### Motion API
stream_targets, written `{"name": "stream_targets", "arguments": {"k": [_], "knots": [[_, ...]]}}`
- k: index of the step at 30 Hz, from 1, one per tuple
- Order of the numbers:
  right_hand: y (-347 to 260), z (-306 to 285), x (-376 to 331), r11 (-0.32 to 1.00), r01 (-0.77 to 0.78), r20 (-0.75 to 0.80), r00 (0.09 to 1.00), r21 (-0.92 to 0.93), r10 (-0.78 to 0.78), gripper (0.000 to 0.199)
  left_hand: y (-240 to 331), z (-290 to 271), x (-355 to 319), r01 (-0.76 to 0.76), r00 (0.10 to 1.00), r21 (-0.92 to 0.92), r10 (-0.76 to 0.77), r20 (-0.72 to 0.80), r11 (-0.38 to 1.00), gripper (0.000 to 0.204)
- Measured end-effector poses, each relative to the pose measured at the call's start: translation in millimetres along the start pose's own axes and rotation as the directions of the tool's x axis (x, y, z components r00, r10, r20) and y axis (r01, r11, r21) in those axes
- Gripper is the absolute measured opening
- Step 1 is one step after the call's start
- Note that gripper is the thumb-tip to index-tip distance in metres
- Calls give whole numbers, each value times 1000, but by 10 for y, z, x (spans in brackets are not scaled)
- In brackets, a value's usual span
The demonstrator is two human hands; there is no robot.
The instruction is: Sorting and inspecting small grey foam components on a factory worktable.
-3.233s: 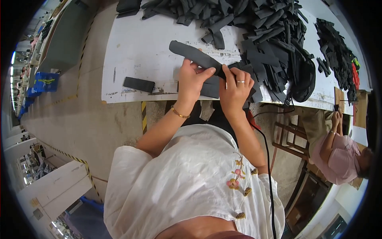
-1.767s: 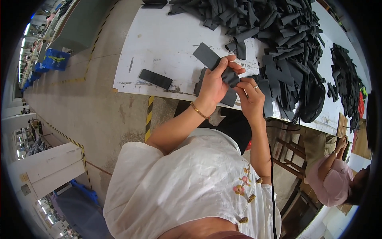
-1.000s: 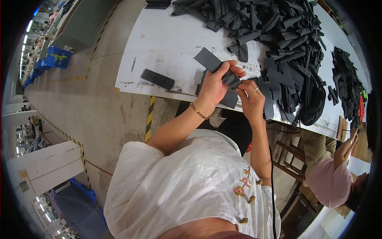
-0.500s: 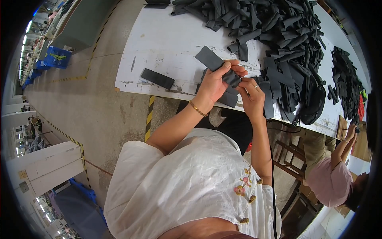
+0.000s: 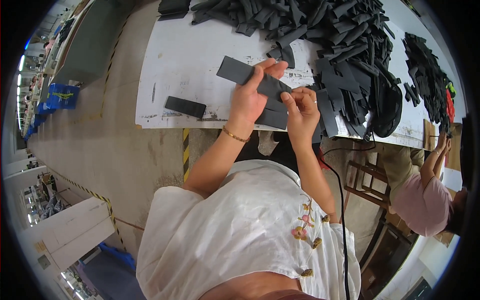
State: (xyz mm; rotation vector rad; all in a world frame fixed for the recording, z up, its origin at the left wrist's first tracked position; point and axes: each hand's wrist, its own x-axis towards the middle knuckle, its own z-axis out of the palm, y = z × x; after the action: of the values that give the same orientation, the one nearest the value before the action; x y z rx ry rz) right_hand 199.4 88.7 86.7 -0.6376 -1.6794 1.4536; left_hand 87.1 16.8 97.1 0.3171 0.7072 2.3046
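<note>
A dark grey fabric strip (image 5: 235, 70) stretches between my hands above the table's front edge. My left hand (image 5: 250, 92) is closed on its middle, thumb on top and fingertips showing beyond the far side. At the strip's right end, my right hand (image 5: 302, 110) pinches it between thumb and fingers. Under my hands, partly hidden, more dark pieces (image 5: 272, 119) lie on the table. To the left, by the edge, rests a neat dark stack of strips (image 5: 185, 107), apart from both hands.
A large heap of dark fabric pieces (image 5: 345, 30) covers the far right of the white table (image 5: 170, 60). A black bag (image 5: 389, 107) sits by the right edge, a cable hanging near it. Another person (image 5: 422, 205) works at the right beside a second dark heap (image 5: 427, 75).
The strip, bunched at its right end before, now lies straighter and flatter between my hands. Both hands have shifted somewhat left in view, and the view itself has moved.
</note>
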Motion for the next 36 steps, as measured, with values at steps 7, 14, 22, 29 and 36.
{"name": "stream_targets", "arguments": {"k": [7,14,22,29,36], "knots": [[-181,-26,85,897,-358,145,933,260,330,8,72,92,-76,-26,998,89,20,61,996,46],[-254,-74,19,929,352,172,928,-118,-330,13,232,-369,-92,-21,965,24,27,-262,999,24],[-230,-89,-49,951,306,162,942,-43,-295,11,221,-400,-59,-49,985,-122,27,-169,991,22],[-158,-108,-68,991,-117,381,921,67,83,23,424,-245,-30,-167,986,65,167,3,984,24],[-178,-76,-24,703,512,171,849,-493,-499,47,178,-228,-255,-46,873,108,93,-479,993,23]]}}
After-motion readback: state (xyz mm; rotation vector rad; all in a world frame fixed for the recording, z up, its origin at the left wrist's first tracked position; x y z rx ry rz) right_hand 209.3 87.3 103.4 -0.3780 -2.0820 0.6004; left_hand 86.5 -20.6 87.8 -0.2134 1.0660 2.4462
